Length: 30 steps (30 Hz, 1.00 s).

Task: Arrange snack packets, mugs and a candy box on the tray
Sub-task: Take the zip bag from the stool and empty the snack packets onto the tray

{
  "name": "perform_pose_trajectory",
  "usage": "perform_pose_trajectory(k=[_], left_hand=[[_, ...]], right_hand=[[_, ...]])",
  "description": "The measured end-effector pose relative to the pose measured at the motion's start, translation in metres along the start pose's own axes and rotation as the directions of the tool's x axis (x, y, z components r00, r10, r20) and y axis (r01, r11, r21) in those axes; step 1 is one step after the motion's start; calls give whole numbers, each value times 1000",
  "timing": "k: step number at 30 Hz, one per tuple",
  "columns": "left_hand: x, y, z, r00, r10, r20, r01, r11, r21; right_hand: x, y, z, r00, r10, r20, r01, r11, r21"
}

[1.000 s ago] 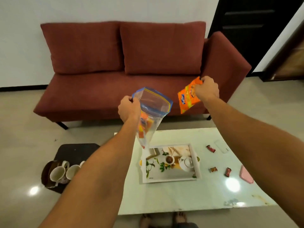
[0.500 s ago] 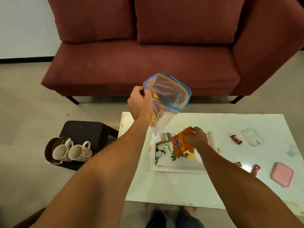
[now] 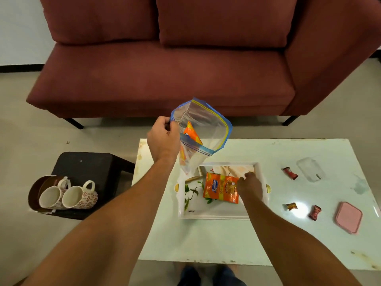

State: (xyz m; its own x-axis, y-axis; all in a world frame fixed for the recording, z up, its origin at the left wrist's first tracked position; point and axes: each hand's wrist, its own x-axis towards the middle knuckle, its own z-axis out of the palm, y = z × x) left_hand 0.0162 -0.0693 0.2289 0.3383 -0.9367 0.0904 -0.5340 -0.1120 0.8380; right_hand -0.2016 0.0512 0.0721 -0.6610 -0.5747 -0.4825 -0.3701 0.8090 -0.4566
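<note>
On the tray's [image 3: 181,203] middle, our right hand [image 3: 249,185] pinched the orange snack packet [image 3: 220,189] flat; our left hand [image 3: 164,138] gripped the open zip bag [image 3: 203,129], whose remaining packet could spill if tilted.

The left hand [image 3: 164,139] grips a clear zip bag [image 3: 203,133] raised above the white table [image 3: 226,240], while the right hand [image 3: 249,185] touches the right edge of an orange snack packet [image 3: 220,187] lying flat in the tray [image 3: 216,216].
</note>
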Motion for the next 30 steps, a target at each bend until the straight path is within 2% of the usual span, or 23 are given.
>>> perform_pose_trajectory(k=[1,3,5,6,7,8,9,10,12,13,14,16,18,24,26,30], left_hand=[[-1,1,-2,1000,4,23,-4,1000,11],[-6,7,-7,997,19,71,-22,999,36],[-12,15,-10,996,24,89,-30,998,61],[-16,22,-11,996,27,84,-33,997,64],[-20,30,-12,996,30,84,-35,997,61],[-24,38,-13,995,33,93,-38,998,56],[-28,46,-13,994,38,107,-43,998,50],[-32,53,-13,992,45,119,-50,998,42],[-39,66,-14,990,73,121,-74,997,2],[-42,72,-16,990,89,113,-88,996,-18],[-44,78,-17,989,102,105,-100,995,-29],[-46,86,-18,988,119,96,-115,992,-47],[-46,93,-21,987,141,73,-134,986,-95],[-46,95,-24,985,149,90,-129,972,-197],[-43,90,-26,987,130,90,-114,979,-169],[-32,81,-29,996,60,68,-57,997,-46]], right_hand=[[-3,-11,-15,988,-81,-134,86,996,35],[-14,-48,-53,882,-246,-402,328,932,150],[-35,-97,-97,714,-390,-581,624,732,275],[-47,-122,-116,643,-462,-611,734,600,319],[-60,-146,-132,595,-544,-592,794,510,330],[-70,-168,-144,574,-630,-523,815,502,289],[-77,-188,-151,591,-703,-396,803,559,207],[-83,-204,-154,654,-728,-206,755,644,122],[-94,-224,-151,765,-603,225,622,783,-17],[-96,-229,-148,782,-502,369,574,812,-111],[-94,-232,-144,793,-415,446,546,809,-218],[-87,-230,-136,818,-303,489,509,777,-371],[-76,-225,-130,826,-296,480,511,753,-415],[-64,-218,-122,905,-374,202,425,810,-403],[-66,-219,-119,897,-402,187,443,794,-417],[-82,-233,-120,834,-504,226,547,694,-468]])
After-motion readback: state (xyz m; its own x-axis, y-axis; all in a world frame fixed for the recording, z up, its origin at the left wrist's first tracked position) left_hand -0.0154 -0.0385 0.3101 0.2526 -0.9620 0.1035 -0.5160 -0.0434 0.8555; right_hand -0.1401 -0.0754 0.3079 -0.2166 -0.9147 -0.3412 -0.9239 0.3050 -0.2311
